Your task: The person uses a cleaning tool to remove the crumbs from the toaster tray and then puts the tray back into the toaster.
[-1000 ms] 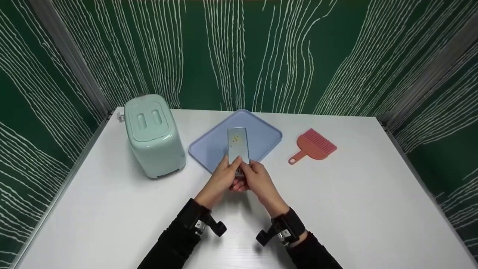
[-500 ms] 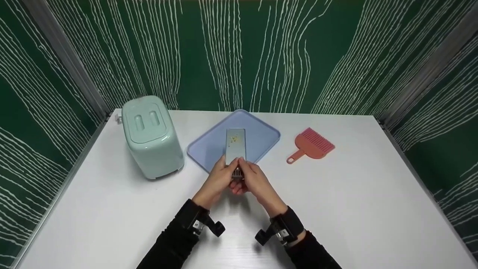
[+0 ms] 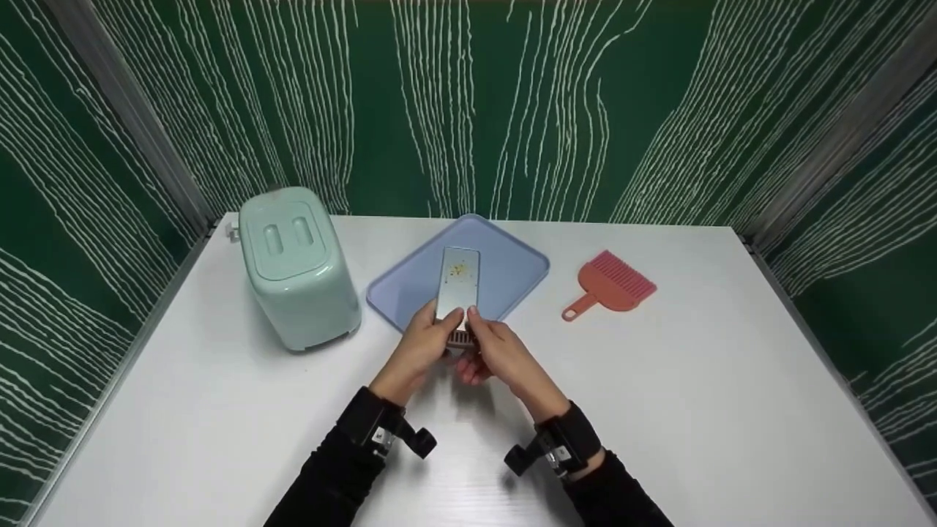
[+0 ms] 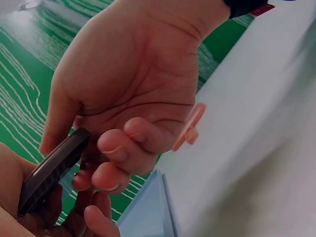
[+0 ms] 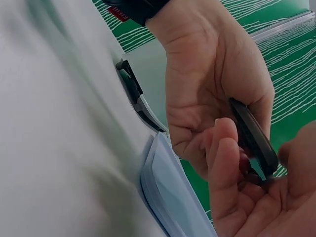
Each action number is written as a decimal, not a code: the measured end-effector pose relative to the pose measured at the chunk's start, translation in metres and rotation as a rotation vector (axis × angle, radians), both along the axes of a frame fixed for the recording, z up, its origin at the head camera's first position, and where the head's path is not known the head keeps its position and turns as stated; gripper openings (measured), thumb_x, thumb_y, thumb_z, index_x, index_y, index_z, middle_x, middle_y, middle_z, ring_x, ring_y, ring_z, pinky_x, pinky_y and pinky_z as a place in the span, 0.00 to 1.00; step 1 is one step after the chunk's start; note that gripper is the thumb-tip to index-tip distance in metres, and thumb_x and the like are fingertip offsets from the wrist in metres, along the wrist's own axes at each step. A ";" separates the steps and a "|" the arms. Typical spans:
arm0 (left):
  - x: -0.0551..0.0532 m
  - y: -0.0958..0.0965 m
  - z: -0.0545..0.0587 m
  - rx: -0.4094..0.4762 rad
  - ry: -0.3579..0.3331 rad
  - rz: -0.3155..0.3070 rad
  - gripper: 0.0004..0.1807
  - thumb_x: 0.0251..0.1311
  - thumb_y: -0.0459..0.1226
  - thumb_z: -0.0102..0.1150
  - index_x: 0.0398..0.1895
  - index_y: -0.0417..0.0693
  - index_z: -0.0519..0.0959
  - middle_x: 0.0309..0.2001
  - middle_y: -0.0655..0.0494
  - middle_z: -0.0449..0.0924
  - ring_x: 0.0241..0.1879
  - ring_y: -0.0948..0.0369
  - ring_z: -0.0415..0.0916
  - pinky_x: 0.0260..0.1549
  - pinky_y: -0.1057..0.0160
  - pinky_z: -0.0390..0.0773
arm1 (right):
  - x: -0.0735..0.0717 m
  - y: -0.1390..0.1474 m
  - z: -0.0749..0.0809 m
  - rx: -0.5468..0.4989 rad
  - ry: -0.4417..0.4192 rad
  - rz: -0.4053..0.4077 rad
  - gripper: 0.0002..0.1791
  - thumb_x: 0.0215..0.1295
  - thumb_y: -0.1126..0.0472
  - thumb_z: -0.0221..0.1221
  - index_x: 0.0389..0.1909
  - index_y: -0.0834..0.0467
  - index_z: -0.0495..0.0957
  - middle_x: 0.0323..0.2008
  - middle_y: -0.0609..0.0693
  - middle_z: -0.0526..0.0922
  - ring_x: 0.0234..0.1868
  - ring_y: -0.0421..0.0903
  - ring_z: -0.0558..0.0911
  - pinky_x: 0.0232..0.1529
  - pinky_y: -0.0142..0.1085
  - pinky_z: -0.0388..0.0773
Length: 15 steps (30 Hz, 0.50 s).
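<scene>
Gripping the slim tray (image 3: 459,288) by its near end, pinched from the left by the left hand (image 3: 420,346) with the thumb on top, and from the right by the right hand (image 3: 505,353) with the thumb at the edge and fingers curled beneath. Confirmed in both wrist views, with the dark end caught between thumb and fingers. Pointed far, out over the blue tray (image 3: 512,256); cannot tell the height above it, nor any tilt with certainty. Judging by the present layout, looks partway along: already in hand and over the blue tray, yet still bearing crumbs (image 3: 458,270), gathered in a small patch toward the far end. Would count those crumbs as not yet dealt with. See no clear spill on the blue tray, though too small to rule out from this view. Farther out, find the toaster (image 3: 296,271) upright to the left, near the blue tray but apart from it, and the brush (image 3: 611,282) flat on the table (image 3: 659,410) to the right, with its handle toward the near left, touched by neither hand and so judged not in use. Compared with the head view just before, notice the slim tray shifted a little left at its near end and slightly farther out, with a wider gap between left and right fingers underneath. Find no change in the toaster, brush or blue tray, nor in the patch of crumbs.
</scene>
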<state>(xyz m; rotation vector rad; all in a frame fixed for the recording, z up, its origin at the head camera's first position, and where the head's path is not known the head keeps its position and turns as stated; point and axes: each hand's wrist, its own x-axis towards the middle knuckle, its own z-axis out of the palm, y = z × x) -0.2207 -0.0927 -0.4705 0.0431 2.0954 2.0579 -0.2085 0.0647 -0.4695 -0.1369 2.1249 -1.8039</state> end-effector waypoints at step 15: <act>-0.005 -0.017 0.010 -0.001 -0.054 0.035 0.22 0.82 0.41 0.53 0.73 0.43 0.72 0.37 0.53 0.85 0.32 0.59 0.80 0.33 0.64 0.78 | -0.022 0.042 0.004 0.105 0.085 -0.225 0.34 0.89 0.41 0.40 0.46 0.70 0.80 0.25 0.51 0.85 0.24 0.41 0.84 0.29 0.34 0.86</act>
